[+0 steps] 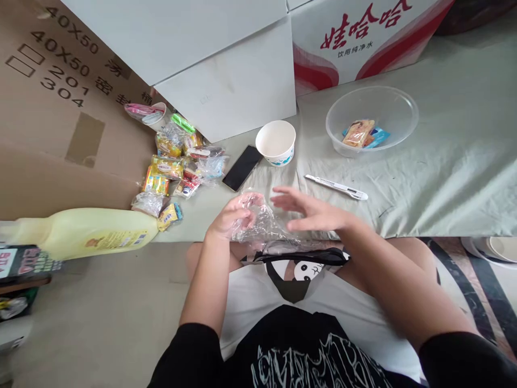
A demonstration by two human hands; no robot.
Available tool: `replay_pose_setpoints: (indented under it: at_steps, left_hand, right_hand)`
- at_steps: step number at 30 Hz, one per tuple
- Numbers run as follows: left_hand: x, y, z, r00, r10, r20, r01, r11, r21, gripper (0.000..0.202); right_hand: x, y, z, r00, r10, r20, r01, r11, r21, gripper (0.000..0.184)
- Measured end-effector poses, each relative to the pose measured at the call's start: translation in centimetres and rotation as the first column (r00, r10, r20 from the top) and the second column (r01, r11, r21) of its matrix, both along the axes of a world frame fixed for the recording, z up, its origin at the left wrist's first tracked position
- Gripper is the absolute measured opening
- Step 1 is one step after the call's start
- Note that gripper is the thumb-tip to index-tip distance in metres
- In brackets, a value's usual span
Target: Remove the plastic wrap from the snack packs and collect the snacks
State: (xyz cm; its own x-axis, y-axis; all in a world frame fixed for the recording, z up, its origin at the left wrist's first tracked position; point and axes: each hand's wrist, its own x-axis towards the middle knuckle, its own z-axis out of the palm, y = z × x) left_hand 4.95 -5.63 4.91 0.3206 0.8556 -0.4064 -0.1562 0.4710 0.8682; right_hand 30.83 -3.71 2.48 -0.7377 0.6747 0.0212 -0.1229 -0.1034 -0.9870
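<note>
Thin clear plastic film [269,223], crumpled and see-through like a bag, hangs over the near edge of the cloth-covered surface. My left hand [233,215] is curled with the film bunched about its fingers; whether some fingers are inside it I cannot tell. To the right, my right hand [313,209] is open, fingers spread towards the film, with nothing in it. A black phone [243,168] lies just beyond my left hand. Past my right hand is a white pen-like cutter [337,187]. A white paper bowl [276,141] stands behind the phone.
Several small wrapped snacks [167,167] are heaped at the left, beside a pale yellow bottle [105,230] lying on its side. At the right stands a clear plastic basin [374,94] holding packets. White boxes [238,81] and a brown carton [52,134] rise behind.
</note>
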Motion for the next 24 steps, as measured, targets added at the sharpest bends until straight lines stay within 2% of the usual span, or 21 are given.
replay_pose_setpoints:
  at_steps: [1,3,5,7,8,10,12,13,14,15,16,18,20,23,24]
  left_hand:
    - [0.7,0.5,0.3,0.999,-0.043,0.006,0.043,0.999,0.016,0.049]
    - [1.7,1.6,1.0,0.994,-0.109,-0.011,0.109,0.993,0.047,0.047]
    - [1.9,2.7,2.0,0.984,-0.149,-0.097,0.156,0.986,0.064,0.042]
    - [1.4,3.9,2.8,0.970,-0.113,-0.215,0.136,0.986,0.096,0.034]
    - [0.9,4.5,3.1,0.968,-0.042,-0.247,0.077,0.988,0.132,0.031]
    - [-0.1,5.3,3.2,0.961,0.201,-0.191,-0.155,0.960,0.232,0.026]
    - [-0.5,5.3,2.5,0.902,0.431,-0.036,-0.407,0.873,0.269,0.026]
    - [-0.3,4.9,1.8,0.873,0.486,0.024,-0.477,0.845,0.241,0.029]
    - [0.1,4.3,1.1,0.875,0.484,0.036,-0.480,0.854,0.199,0.035]
    - [0.8,3.5,0.2,0.899,0.437,0.023,-0.436,0.888,0.143,0.045]
    - [1.6,2.5,-0.6,0.939,0.343,0.032,-0.344,0.938,0.032,0.058]
    - [3.2,0.9,-2.0,0.974,0.205,0.099,-0.195,0.975,-0.101,0.074]
    - [4.3,0.0,-2.7,0.987,0.144,0.070,-0.135,0.983,-0.121,0.067]
    - [4.7,0.4,-2.6,0.976,0.144,-0.161,-0.158,0.984,-0.077,0.039]
    - [4.5,0.8,-2.4,0.963,0.143,-0.228,-0.163,0.984,-0.067,0.036]
  right_hand:
    - [-0.7,-0.2,-0.2,0.996,0.084,0.043,-0.083,0.996,-0.030,0.075]
    - [-1.6,-0.5,-0.3,0.970,0.205,0.132,-0.196,0.978,-0.076,0.048]
    - [-1.7,-0.4,-0.1,0.946,0.249,0.208,-0.233,0.967,-0.100,0.023]
    - [-1.3,-0.2,0.3,0.939,0.226,0.260,-0.203,0.973,-0.112,0.018]
    - [-1.0,0.0,0.4,0.940,0.196,0.280,-0.170,0.979,-0.116,0.019]
    - [-0.6,0.3,0.7,0.945,0.114,0.306,-0.082,0.990,-0.116,0.020]
    - [-0.6,0.3,0.8,0.954,0.012,0.298,0.028,0.991,-0.129,0.017]
    - [-0.8,0.3,0.7,0.958,-0.038,0.283,0.083,0.985,-0.150,0.015]
    - [-1.1,0.3,0.6,0.962,-0.085,0.261,0.133,0.975,-0.176,0.013]
    - [-1.4,0.3,0.5,0.963,-0.127,0.236,0.176,0.964,-0.200,0.012]
    - [-1.7,0.2,0.3,0.964,-0.162,0.213,0.208,0.954,-0.218,0.011]
    - [-2.1,0.1,-0.1,0.960,-0.209,0.184,0.248,0.944,-0.219,0.012]
    - [-2.3,0.0,-0.5,0.957,-0.223,0.186,0.258,0.947,-0.192,0.014]
    - [-2.1,0.1,-0.8,0.945,-0.209,0.253,0.250,0.957,-0.145,0.017]
    - [-1.9,0.1,-0.9,0.938,-0.211,0.276,0.252,0.960,-0.125,0.019]
